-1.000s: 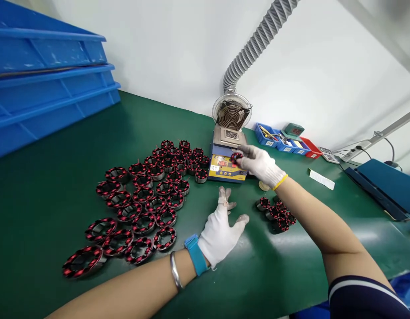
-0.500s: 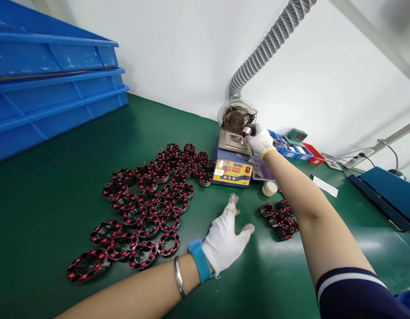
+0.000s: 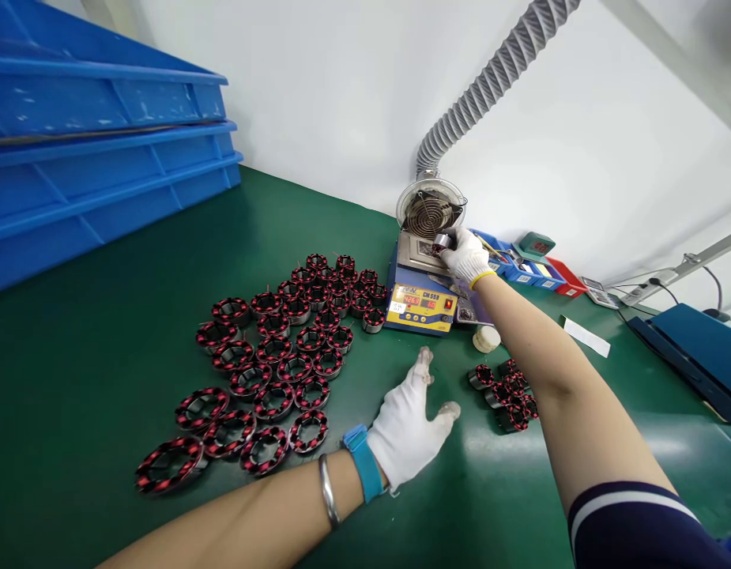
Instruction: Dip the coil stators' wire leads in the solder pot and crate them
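Several ribbed blue plastic crates (image 3: 110, 178), scuffed along the walls, stacked at far left on a smooth dark-green tabletop (image 3: 92, 379). Right of them, a loose cluster of ring-shaped metal cores wound in glossy red and black (image 3: 294, 377), hollow centres facing up, many rims touching. Then a polished silver metal bangle (image 3: 328, 491) and a turquoise fabric strap (image 3: 365, 462) at the left wrist. Left hand (image 3: 406, 435) in a white knit glove, greyed at the tips: fingers extended, thumb well apart, nothing held; contact with the tabletop cannot be told. Beyond it, a boxy blue machine with a yellow front panel (image 3: 421, 308), red digits lit, dull metal plate on top. Behind that plate, a round wire-guarded fan (image 3: 431, 215) feeding a grey corrugated duct (image 3: 495, 87). Over the plate, one wound ring with a smooth silvery outer wall (image 3: 442, 241), pinched in the white-gloved fingers of the right hand (image 3: 469, 257); whether it touches the plate, cannot tell. Below, a squat cream cylinder (image 3: 487, 338), then a smaller, tight group of red-and-black wound rings (image 3: 510, 395). Farther right: small blue plastic bins (image 3: 522, 275), a red plastic bin (image 3: 567, 278), a flat white paper strip (image 3: 586, 337).
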The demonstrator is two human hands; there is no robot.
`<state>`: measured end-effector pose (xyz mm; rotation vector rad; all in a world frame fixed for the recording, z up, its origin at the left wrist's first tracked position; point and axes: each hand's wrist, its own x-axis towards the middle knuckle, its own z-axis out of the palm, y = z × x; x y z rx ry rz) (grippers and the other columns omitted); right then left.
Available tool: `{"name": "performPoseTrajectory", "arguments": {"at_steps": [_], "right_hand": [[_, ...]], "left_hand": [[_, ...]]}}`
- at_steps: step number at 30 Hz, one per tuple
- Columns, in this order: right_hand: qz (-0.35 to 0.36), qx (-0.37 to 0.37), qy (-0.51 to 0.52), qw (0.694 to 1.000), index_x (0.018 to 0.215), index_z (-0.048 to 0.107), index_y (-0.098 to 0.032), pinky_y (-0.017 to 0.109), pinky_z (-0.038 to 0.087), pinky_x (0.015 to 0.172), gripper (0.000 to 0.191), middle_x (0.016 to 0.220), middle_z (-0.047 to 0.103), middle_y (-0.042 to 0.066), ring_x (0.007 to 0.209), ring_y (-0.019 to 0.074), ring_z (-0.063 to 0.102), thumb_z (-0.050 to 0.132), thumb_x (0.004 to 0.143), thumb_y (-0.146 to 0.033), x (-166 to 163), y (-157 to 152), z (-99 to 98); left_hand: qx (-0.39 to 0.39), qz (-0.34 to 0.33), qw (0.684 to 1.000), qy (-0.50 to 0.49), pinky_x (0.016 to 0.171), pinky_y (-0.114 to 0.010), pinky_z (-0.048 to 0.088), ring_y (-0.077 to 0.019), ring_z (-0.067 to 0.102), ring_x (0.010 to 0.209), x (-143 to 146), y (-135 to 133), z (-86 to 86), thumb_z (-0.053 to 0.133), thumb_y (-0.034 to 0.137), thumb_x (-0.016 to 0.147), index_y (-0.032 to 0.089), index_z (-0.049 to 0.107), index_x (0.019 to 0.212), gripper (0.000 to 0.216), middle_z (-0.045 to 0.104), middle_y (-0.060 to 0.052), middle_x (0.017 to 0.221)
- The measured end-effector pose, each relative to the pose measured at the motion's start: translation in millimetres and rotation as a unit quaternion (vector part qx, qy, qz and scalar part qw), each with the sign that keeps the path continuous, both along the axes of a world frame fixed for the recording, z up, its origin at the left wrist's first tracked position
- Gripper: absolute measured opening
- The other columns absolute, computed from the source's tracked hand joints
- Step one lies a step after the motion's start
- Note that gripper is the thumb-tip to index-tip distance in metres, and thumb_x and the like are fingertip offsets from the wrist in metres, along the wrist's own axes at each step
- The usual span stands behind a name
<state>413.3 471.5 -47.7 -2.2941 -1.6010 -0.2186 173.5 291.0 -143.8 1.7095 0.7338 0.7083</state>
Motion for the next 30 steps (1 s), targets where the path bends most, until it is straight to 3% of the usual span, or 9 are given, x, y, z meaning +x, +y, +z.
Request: {"name": "performPoseTrajectory", "arguments": {"at_steps": [7, 14, 21, 26, 28, 30], "right_hand": [[-0.002, 0.02, 0.002, 1.0, 0.117, 0.061, -0.024, 0.043, 0.049, 0.09, 0.045, 0.11, 0.067, 0.006, 0.101, 0.0264, 0.062, 0.061, 0.071, -0.026, 0.5, 2.4, 4.7], [-0.003, -0.005, 0.003, 1.0, 0.116, 0.062, -0.023, 0.042, 0.047, 0.094, 0.046, 0.112, 0.066, 0.006, 0.103, 0.0249, 0.061, 0.062, 0.071, -0.026, -3.5, -1.3, 1.4], [0.009, 0.064, 0.069, 0.996, 0.118, 0.061, -0.018, 0.036, 0.05, 0.091, 0.047, 0.107, 0.069, 0.006, 0.1, 0.0216, 0.063, 0.062, 0.07, -0.025, 3.3, -10.7, 18.8], [0.039, 0.021, 0.257, 0.965, 0.117, 0.062, -0.016, 0.029, 0.055, 0.078, 0.042, 0.099, 0.071, 0.004, 0.084, 0.016, 0.068, 0.056, 0.077, -0.026, -9.7, -58.9, 38.0], [0.055, -0.056, 0.32, 0.944, 0.119, 0.061, -0.018, 0.029, 0.057, 0.072, 0.041, 0.097, 0.072, 0.004, 0.077, 0.0147, 0.068, 0.051, 0.08, -0.022, -22.9, -93.3, 43.6], [0.084, -0.163, 0.321, 0.929, 0.119, 0.062, -0.021, 0.028, 0.057, 0.071, 0.041, 0.095, 0.072, 0.003, 0.076, 0.0144, 0.068, 0.048, 0.081, -0.019, -39.4, -132.0, 47.0]], "left_hand": [[0.002, -0.004, 1.0, 0.01, 0.102, -0.045, 0.047, -0.0262, 0.058, 0.116, -1.2, -0.2, 1.7, 0.059, 0.033, 0.08, 0.016, 0.017, 0.15, 0.084, 0.036, -0.015, 0.151], [0.011, -0.004, 1.0, 0.007, 0.101, -0.044, 0.047, -0.0257, 0.058, 0.116, 0.0, 0.1, -0.5, 0.059, 0.033, 0.08, 0.017, 0.019, 0.149, 0.081, 0.037, -0.014, 0.15], [0.008, -0.007, 1.0, 0.005, 0.101, -0.044, 0.048, -0.025, 0.059, 0.116, -1.0, 0.7, -0.3, 0.059, 0.033, 0.08, 0.016, 0.02, 0.149, 0.081, 0.035, -0.015, 0.151], [0.022, -0.006, 1.0, -0.002, 0.097, -0.043, 0.05, -0.0249, 0.06, 0.114, -0.8, 0.9, -4.5, 0.059, 0.035, 0.081, 0.017, 0.021, 0.148, 0.079, 0.038, -0.015, 0.149], [0.028, -0.004, 1.0, -0.007, 0.095, -0.043, 0.052, -0.025, 0.06, 0.113, -0.8, 0.6, -6.8, 0.06, 0.035, 0.082, 0.016, 0.021, 0.148, 0.079, 0.039, -0.015, 0.148], [0.031, 0.002, 0.999, -0.012, 0.093, -0.041, 0.053, -0.0245, 0.061, 0.112, -1.0, 0.4, -8.4, 0.06, 0.036, 0.083, 0.017, 0.021, 0.148, 0.079, 0.04, -0.015, 0.148]]}}
